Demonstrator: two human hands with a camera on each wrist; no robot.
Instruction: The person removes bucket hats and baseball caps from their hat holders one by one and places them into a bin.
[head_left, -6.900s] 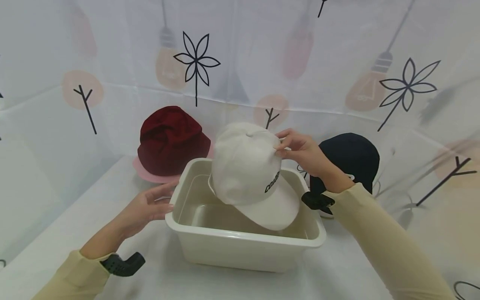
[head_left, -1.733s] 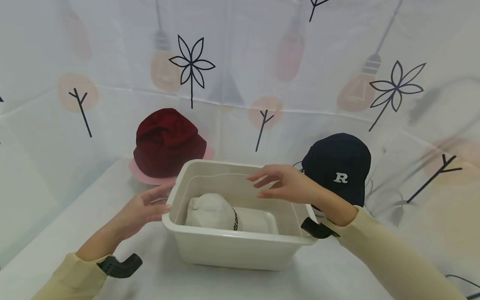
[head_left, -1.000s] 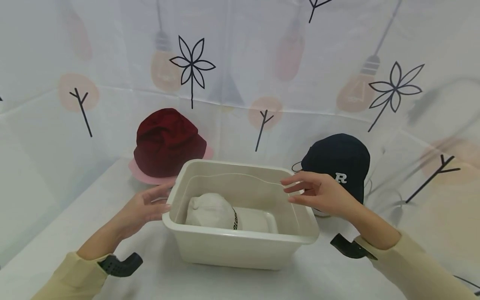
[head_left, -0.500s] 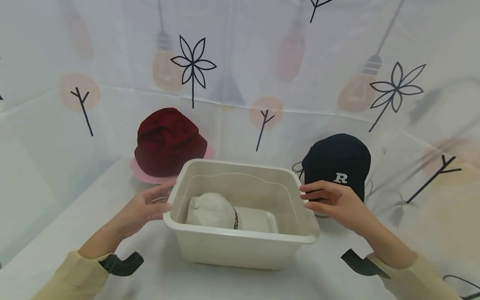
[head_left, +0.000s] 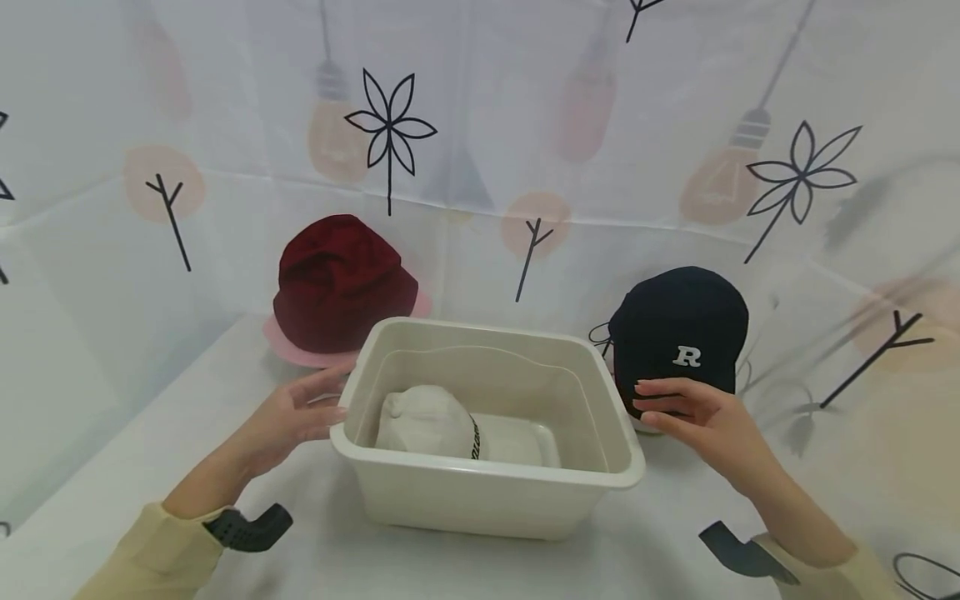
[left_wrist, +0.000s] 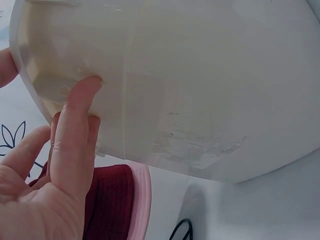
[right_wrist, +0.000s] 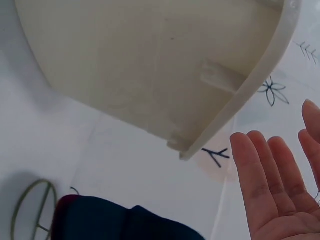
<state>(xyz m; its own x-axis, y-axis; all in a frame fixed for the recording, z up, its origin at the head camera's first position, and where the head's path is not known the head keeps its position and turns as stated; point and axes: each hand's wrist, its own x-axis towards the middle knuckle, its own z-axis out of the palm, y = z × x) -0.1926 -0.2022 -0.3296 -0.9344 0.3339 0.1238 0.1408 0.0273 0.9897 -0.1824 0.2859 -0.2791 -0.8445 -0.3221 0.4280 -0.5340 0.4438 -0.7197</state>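
Note:
A cream plastic tub (head_left: 480, 500) stands on the white table. In it lies a white cap (head_left: 423, 422) with dark lettering, its brim toward the right. My left hand (head_left: 296, 417) holds the tub's left end, with the thumb at the rim. In the left wrist view its fingers (left_wrist: 75, 135) touch the outer wall under the rim. Right of the tub, my right hand (head_left: 708, 425) is in front of a navy cap (head_left: 678, 312) marked with a white R. The right wrist view shows its fingers (right_wrist: 250, 170) extended and apart from the tub, holding nothing.
A dark red hat (head_left: 341, 287) rests over a pink brim (head_left: 288, 346) behind the tub's left side. A printed white cloth (head_left: 465, 133) hangs at the back. A thin dark cord (head_left: 926, 575) lies at the lower right.
The white cap has been lowered into the tub and let go by my right hand. That hand has moved right, past the tub's rim, to the navy cap. The left hand stays put.

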